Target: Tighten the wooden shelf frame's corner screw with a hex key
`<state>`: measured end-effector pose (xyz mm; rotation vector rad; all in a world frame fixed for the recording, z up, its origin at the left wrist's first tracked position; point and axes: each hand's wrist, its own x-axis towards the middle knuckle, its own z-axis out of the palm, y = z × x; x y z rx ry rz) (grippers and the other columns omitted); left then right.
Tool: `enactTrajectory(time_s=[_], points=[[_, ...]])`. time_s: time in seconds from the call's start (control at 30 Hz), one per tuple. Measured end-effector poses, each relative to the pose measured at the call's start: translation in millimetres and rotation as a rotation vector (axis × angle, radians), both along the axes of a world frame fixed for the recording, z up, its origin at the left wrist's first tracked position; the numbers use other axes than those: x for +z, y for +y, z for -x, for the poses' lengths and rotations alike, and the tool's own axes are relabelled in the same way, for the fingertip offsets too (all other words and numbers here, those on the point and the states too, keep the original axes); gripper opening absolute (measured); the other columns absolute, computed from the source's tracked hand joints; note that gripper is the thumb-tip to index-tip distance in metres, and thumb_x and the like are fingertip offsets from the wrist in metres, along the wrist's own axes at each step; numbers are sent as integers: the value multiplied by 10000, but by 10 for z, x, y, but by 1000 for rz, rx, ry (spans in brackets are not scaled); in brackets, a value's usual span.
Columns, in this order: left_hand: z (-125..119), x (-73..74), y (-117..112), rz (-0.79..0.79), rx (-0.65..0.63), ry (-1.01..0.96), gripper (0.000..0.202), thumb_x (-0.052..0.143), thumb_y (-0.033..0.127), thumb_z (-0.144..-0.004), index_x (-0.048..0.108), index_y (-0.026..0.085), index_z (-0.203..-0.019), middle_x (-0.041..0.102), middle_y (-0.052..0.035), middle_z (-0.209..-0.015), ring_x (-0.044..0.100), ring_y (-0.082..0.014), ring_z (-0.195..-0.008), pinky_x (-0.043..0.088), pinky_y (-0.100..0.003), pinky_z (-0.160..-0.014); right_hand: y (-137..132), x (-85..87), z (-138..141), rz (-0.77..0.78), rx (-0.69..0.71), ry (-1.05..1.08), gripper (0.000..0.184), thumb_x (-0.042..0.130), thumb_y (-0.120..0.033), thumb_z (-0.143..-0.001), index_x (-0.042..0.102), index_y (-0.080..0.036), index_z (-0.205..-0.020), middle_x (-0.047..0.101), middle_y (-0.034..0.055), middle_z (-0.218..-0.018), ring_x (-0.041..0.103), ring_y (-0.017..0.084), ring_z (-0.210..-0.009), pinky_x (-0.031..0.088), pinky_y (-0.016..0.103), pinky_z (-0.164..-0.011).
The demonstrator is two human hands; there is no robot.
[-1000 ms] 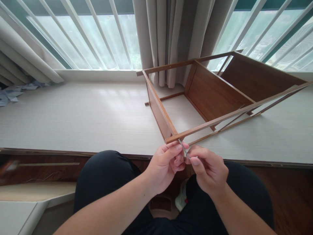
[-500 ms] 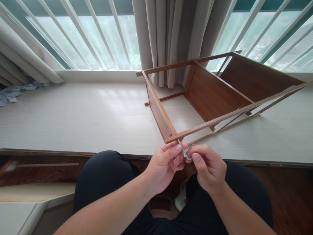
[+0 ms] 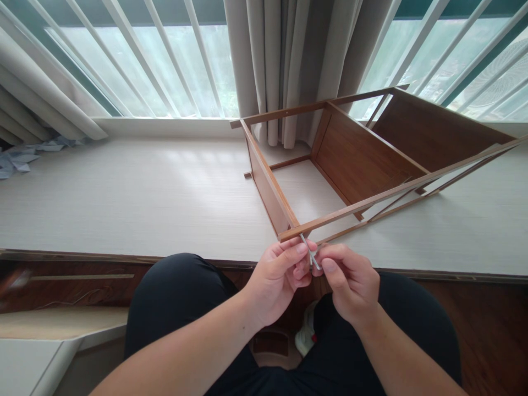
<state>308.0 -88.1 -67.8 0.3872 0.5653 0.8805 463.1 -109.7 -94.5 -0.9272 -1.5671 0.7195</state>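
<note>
A brown wooden shelf frame (image 3: 363, 159) lies on its side on the pale ledge, its nearest corner reaching the ledge's front edge. At that corner a thin metal hex key (image 3: 308, 249) meets the leg, its tip hidden against the wood. My left hand (image 3: 280, 278) is closed around the key's shaft, thumb on top, just under the leg. My right hand (image 3: 350, 280) is closed beside it, thumb and forefinger at the key's lower, bent end. The screw, if there is one, cannot be seen.
The pale ledge (image 3: 136, 198) runs across the view below barred windows. Grey curtains (image 3: 284, 71) hang behind the shelf. Crumpled pale fabric (image 3: 25, 157) lies at the far left. Below the ledge's edge are my knees and a white cabinet corner (image 3: 33, 363).
The bent end of the hex key has turned slightly, and my right hand's fingers have shifted a little left with it. My left hand and the shelf stay where they were.
</note>
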Motion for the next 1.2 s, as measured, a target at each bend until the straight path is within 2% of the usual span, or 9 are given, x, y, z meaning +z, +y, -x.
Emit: enactTrajectory(time_s=[0.3,0.5,0.6,0.77,0.93,1.2], points=[[13,15,-1,-9,-22,12,199,818,317,-825,722,144,-806,440,48,-541,441,-67,-543,306,-192,-530,48,0,17,35,115,73,305,479,-276,-1044,634,-198,-792,636,40,-727,590,173,-656,463,320,-646],[20,26,-9,-25,-40,28,197,817,320,-820,737,140,-830,449,42,-556,465,-72,-561,310,-196,-541,26,-43,11,10,108,138,341,493,-408,-1041,668,-200,-836,622,46,-723,586,189,-648,462,332,-622],[20,27,-5,-18,-40,30,203,811,329,-820,746,140,-853,448,38,-556,489,-85,-580,312,-196,-540,20,-45,3,-14,110,127,293,550,-445,-1016,680,-206,-906,619,41,-729,598,199,-668,472,335,-622],[16,25,-6,16,-29,44,219,824,341,-804,757,146,-877,431,37,-561,499,-100,-617,327,-194,-558,19,-60,7,-48,77,94,176,662,-392,-962,665,-219,-994,623,24,-738,600,190,-663,502,334,-624],[14,20,-2,49,-20,15,224,839,336,-787,764,150,-887,434,42,-561,450,-83,-589,347,-187,-563,35,-54,38,-154,7,11,182,757,-320,-895,653,-221,-1007,681,35,-777,654,196,-688,575,355,-656],[15,19,7,60,-15,18,258,865,353,-765,757,142,-867,456,40,-552,475,-80,-580,355,-167,-532,52,32,62,-196,-76,-70,132,742,-289,-906,659,-219,-981,700,25,-737,663,178,-642,559,309,-602]])
